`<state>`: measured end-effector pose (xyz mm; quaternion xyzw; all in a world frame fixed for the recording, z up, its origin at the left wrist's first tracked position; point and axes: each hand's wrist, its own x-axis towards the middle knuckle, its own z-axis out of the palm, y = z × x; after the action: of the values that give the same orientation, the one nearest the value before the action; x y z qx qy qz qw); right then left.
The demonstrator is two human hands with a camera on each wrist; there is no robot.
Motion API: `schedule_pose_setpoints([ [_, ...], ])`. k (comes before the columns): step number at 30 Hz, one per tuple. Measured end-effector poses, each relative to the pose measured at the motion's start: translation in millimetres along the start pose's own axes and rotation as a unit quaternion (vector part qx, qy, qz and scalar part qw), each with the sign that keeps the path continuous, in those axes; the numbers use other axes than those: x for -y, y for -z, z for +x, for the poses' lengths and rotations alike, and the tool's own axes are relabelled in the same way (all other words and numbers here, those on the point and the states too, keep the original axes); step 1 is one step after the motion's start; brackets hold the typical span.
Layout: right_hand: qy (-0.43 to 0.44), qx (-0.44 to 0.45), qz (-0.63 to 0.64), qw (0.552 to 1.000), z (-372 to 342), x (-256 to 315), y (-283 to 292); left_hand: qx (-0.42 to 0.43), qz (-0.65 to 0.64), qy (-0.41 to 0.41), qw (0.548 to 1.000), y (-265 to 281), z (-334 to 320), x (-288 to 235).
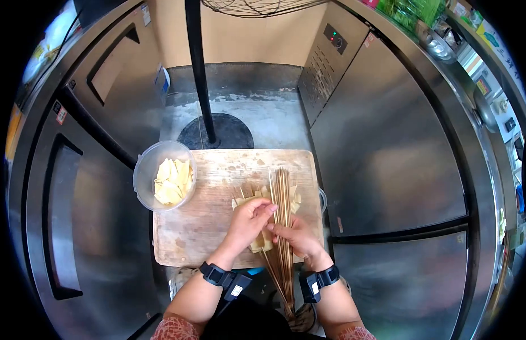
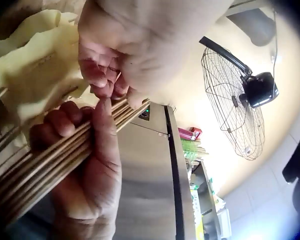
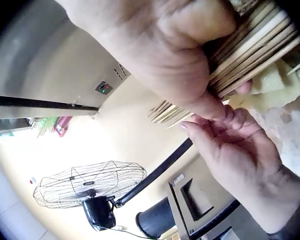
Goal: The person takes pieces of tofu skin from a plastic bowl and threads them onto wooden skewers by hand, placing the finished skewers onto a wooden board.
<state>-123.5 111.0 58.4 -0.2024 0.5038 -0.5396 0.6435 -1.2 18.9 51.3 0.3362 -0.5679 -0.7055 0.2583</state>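
My right hand (image 1: 300, 237) grips a thick bundle of thin bamboo skewers (image 1: 283, 195), its thumb across them. The bundle runs lengthwise over the front right of a wooden cutting board (image 1: 206, 238), its lower ends past the near edge. Beside the bundle, my left hand (image 1: 246, 224) has curled fingers; its thumb and fingertips pinch a skewer at the bundle's left side. The left wrist view shows both hands' fingertips meeting there. Pale yellow flat sheets (image 2: 40, 65), some with skewers through them, lie on the board under the hands and are partly hidden.
A clear round tub (image 1: 139, 184) of pale yellow slices (image 1: 173, 180) stands on the board's left. Behind the board rises a black fan pole (image 1: 199, 73) on a round base (image 1: 232, 133). Steel cabinets (image 1: 387, 147) flank both sides.
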Motion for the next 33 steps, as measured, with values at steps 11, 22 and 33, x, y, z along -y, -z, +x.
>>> schedule_pose_setpoints([
  [11,0.113,0.013,-0.233,0.966,-2.0,-10.2,0.7,-0.013,-0.06,0.038,0.997,5.2,3.9,4.9],
  [22,0.083,-0.037,-0.04,0.995,-2.4,-10.2,-9.1,-0.017,-0.127,0.035,0.991,12.9,9.0,-0.7],
  [33,0.029,-0.026,0.021,0.999,-6.8,-1.1,6.4,-0.087,0.033,-0.091,0.991,51.1,-1.2,-38.7],
])
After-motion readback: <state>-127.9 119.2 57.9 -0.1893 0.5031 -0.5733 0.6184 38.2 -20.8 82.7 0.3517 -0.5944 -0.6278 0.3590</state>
